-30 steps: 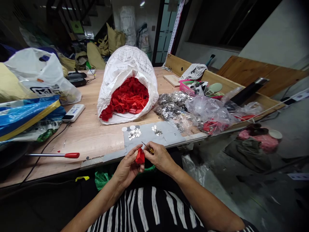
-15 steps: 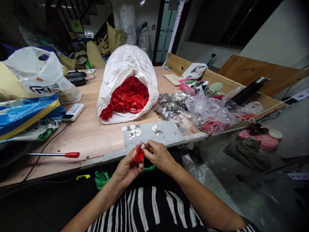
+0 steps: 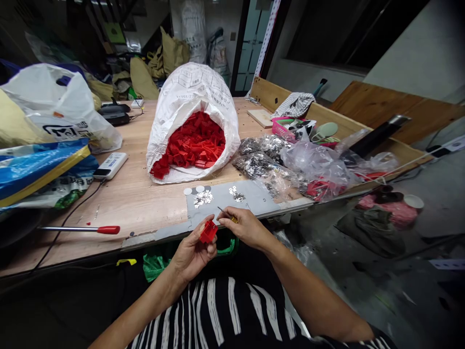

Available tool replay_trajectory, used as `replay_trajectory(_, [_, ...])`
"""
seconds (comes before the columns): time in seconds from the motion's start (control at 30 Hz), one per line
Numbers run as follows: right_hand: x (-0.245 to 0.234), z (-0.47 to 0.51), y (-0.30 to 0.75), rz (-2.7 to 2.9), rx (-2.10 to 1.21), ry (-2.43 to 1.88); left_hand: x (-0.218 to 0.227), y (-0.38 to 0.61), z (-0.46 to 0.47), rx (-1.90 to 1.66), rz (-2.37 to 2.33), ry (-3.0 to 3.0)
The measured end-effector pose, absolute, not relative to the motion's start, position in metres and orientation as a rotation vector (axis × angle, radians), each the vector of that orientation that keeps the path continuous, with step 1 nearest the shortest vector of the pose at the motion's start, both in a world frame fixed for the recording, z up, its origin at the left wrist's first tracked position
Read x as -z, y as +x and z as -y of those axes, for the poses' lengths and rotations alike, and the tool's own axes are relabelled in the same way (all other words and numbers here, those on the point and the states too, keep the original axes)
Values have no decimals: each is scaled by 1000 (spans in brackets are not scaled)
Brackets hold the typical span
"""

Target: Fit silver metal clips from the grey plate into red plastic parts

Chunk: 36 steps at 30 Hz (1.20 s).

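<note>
My left hand [image 3: 192, 252] is closed around a small red plastic part [image 3: 208, 231], held just below the table's front edge. My right hand [image 3: 244, 226] pinches a thin metal tool with a yellow handle [image 3: 225, 214], its tip pointing up and left, a little apart from the red part. On the table just beyond lies a grey sheet [image 3: 250, 198] with small piles of shiny metal pieces [image 3: 203, 198]. Behind it a white sack [image 3: 192, 114] lies on its side, full of the same red parts [image 3: 191, 145].
A red-handled screwdriver [image 3: 82, 229] lies at the left near the table edge. Clear bags of metal pieces [image 3: 265, 165] and red parts sit to the right. Plastic bags [image 3: 47, 145], a white remote-like box [image 3: 110, 166] and a pink basket [image 3: 286, 128] crowd the table.
My left hand has turned the red part so it lies flatter. My right hand with the tool has lifted slightly up and right, away from the part.
</note>
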State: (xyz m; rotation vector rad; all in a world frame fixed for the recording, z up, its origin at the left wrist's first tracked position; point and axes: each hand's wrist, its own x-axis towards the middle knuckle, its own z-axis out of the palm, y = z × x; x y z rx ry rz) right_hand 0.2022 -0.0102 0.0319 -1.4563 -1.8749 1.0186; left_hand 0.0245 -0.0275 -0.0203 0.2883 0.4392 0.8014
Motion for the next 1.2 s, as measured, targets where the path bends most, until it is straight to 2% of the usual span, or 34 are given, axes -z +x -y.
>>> replay_trajectory(0.27, [-14,6,199,1620,-1433,-1298,23,22,28,-764,-403,373])
replay_trajectory(0.63, [-2,7,204,1684,-1221,-1332,18,22,18,-706,-603,517])
replay_trajectory(0.97, [4,12,201,1617,-1083,-1466,19,13,16,-1194,-995,1856])
replay_trajectory(1.2, [8,16,200,1696,-1204,-1361,19,12,24,-1172,-1012,1972])
